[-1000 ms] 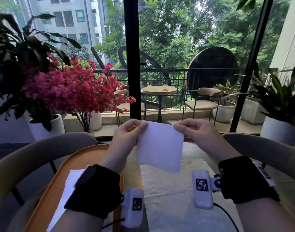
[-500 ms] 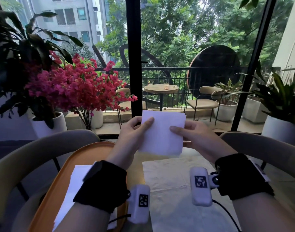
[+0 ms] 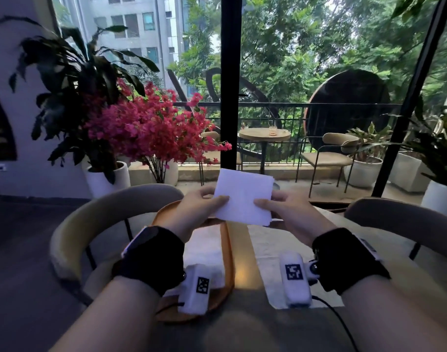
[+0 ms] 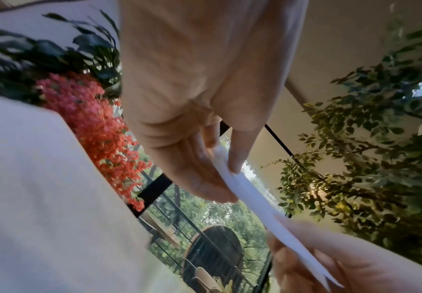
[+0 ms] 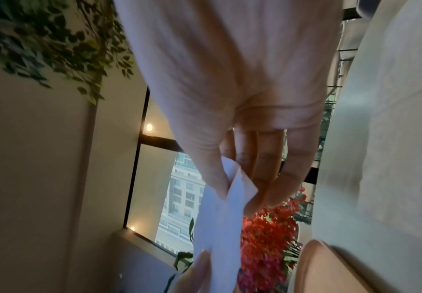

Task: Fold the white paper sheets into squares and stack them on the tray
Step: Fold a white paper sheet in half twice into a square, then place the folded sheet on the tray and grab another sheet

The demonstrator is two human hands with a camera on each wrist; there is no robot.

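The folded white paper (image 3: 243, 196) is held in the air above the far end of the orange tray (image 3: 228, 252), roughly square, its face tilted toward the person, its layered edges showing at the right side. The left hand (image 3: 199, 209) pinches its left edge and the right hand (image 3: 281, 212) pinches its right edge, thumbs on the near face. White sheets (image 3: 204, 250) on the tray are mostly hidden by the left wrist; another sheet (image 3: 270, 246) lies on the counter (image 3: 242, 334), partly covered by the right wrist.
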